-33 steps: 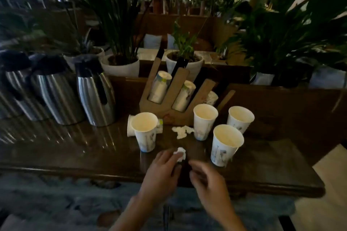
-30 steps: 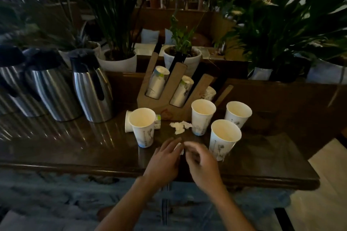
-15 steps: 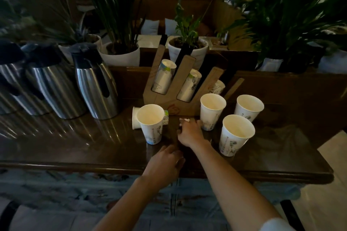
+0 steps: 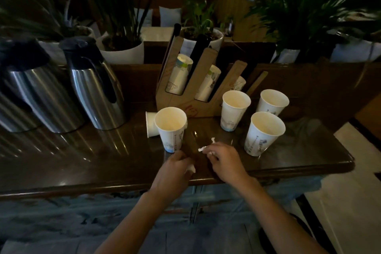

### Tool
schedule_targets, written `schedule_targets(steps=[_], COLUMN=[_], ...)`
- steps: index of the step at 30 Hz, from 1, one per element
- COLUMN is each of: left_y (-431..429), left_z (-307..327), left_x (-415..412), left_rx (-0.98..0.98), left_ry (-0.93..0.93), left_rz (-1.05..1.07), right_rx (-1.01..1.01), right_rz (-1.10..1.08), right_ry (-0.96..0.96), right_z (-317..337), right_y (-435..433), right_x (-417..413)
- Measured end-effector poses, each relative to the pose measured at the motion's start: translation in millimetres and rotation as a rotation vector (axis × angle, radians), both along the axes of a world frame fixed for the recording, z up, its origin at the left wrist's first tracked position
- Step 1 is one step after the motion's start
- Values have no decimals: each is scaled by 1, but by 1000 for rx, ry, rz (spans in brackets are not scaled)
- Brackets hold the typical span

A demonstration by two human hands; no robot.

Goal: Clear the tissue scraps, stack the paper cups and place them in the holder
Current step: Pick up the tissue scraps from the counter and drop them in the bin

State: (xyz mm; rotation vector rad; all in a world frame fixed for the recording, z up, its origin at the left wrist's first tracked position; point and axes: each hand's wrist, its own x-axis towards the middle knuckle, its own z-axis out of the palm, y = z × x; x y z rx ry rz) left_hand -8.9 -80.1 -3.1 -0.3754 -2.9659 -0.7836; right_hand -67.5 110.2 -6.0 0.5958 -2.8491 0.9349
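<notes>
Four upright paper cups [image 4: 170,128] stand on the dark, glossy tabletop [image 4: 82,163], all white with faint printed drawings and a pale blue band at the foot, their open mouths showing cream insides. One is at the left; the other three cluster at the right, apart from one another. A fifth cup [image 4: 150,123] lies on its side just behind the left one, touching or nearly touching it. Behind them the wooden holder [image 4: 191,107] has slanted slots, with stacked cups [image 4: 179,76] leaning in them.

The tissue scraps are small, white and crumpled. The right hand [image 4: 223,161] has its fingers [image 4: 208,150] pinched on a scrap [image 4: 203,148] near the front edge of the tabletop, and a further white bit [image 4: 213,140] shows just beyond its fingertips; whether that bit lies loose or belongs to the pinched piece cannot be told. The left hand [image 4: 175,169] is curled closed around another scrap [image 4: 190,169], which peeks out white beside its fingers. The two hands are close together, between the left cup and the nearest right cup [image 4: 263,134].

Steel jugs [image 4: 97,88] with black tops stand at the left, potted plants [image 4: 123,45] behind.
</notes>
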Motion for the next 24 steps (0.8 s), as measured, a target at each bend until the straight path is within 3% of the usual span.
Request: schedule_targets(steps=[7, 12, 16, 20, 24], left_y=[8, 63, 142, 251, 357], left_z=[2, -27, -52, -103, -149], left_x=[19, 42, 43, 37, 17], left_rx=[99, 109, 84, -123, -172], left_ry=[-47, -207, -388, -572, -756], left_rz=[-87, -249, -361, -437, -514], right_rx=[-145, -85, 38, -2, -61], right_rz=[-27, -69, -116, -228, -369], right_ry=[-182, -512, -622, -740, -827], right_z=[8, -28, -68, -115, -169], right_y=[39, 97, 171, 269, 361], right_x=[74, 119, 141, 159, 165])
